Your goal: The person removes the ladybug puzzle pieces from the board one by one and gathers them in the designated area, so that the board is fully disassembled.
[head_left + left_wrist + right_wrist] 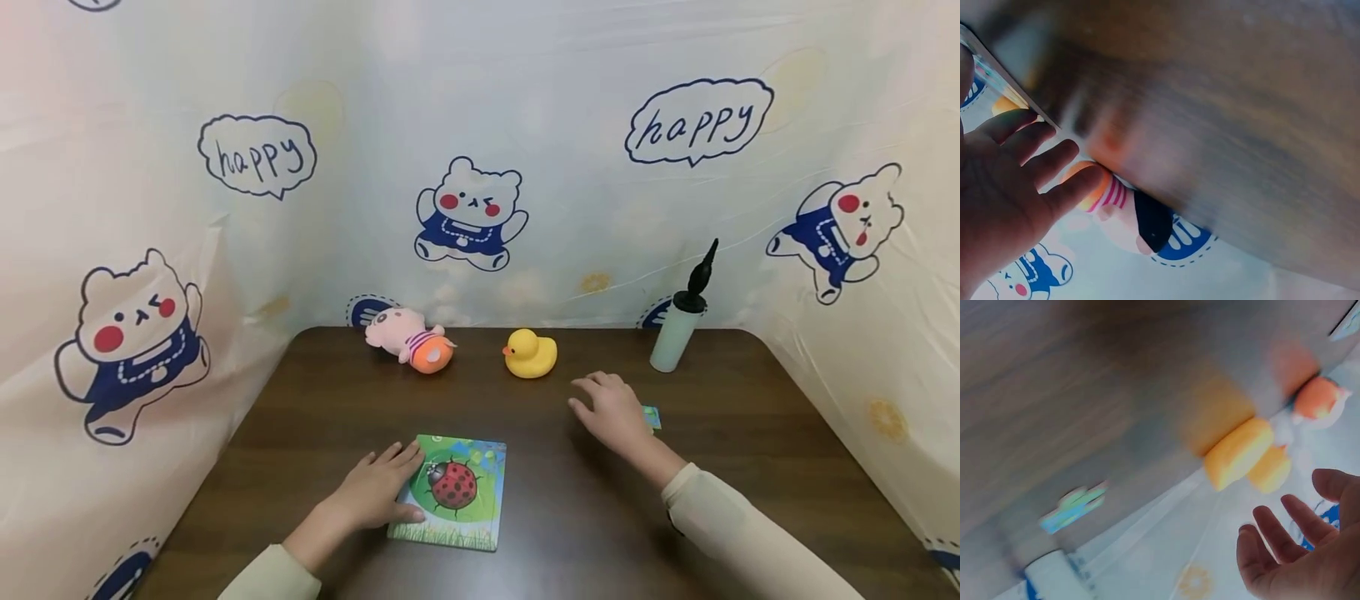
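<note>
yellow duck (531,357) between plush toy (412,340) and pump (675,335)

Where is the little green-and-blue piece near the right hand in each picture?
Head: the green-and-blue piece lies right of centre, partly hidden by the right hand.
Left wrist: not visible.
Right wrist: lower left.
Shared landmark: the plush toy with the orange bottom, seen in all three views.

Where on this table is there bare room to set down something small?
The table has bare patches between the ladybug board and the right sleeve, left of the left grip, and right of the black-topped cylinder. The back edge is more crowded: plush toy, yellow duck, cylinder. Near the right grip lies a small piece.
</note>
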Demonstrator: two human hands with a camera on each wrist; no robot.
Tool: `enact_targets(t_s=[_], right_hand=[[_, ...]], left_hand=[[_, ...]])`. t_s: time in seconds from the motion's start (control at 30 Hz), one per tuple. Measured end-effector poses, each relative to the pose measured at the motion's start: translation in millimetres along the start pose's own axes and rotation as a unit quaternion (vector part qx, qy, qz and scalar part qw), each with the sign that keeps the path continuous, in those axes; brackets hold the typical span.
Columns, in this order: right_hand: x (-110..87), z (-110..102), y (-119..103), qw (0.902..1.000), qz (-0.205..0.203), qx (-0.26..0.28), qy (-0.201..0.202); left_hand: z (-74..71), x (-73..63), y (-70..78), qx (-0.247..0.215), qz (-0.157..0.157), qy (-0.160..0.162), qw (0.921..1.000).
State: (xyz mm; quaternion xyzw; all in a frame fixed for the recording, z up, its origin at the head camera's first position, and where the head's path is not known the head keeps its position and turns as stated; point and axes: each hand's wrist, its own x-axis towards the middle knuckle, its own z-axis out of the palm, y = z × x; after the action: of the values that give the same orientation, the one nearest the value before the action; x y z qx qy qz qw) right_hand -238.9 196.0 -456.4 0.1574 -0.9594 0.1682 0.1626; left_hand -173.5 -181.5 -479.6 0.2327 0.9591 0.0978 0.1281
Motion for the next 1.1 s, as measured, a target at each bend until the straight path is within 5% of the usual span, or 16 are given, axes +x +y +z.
enact_targets(t_s=[0.3,0.6,0.8,1.1], right_hand=[[-4.1,15.6,-27.4,0.9997,-0.018,-0.017,-0.006],[3.6,40.5,-70.6,0.9983,-0.057,0.014,0.001],[-0.1,51.4,-92.1,0.9937,-0.08,0.036,-0.069],[4.1,54.5,-110.3,0.9724,-0.088,0.052,-0.21]], left_hand=[[2.7,2.1,9.1,0.016,0.008,-0.016,0.9997],[-3.1,1.7,9.2,0.034,-0.016,-0.006,0.9993],[-2.5,1.2,12.3,0.047,-0.014,-0.003,0.9988],[-4.4,4.0,10.5,0.054,-0.032,0.001,0.998]])
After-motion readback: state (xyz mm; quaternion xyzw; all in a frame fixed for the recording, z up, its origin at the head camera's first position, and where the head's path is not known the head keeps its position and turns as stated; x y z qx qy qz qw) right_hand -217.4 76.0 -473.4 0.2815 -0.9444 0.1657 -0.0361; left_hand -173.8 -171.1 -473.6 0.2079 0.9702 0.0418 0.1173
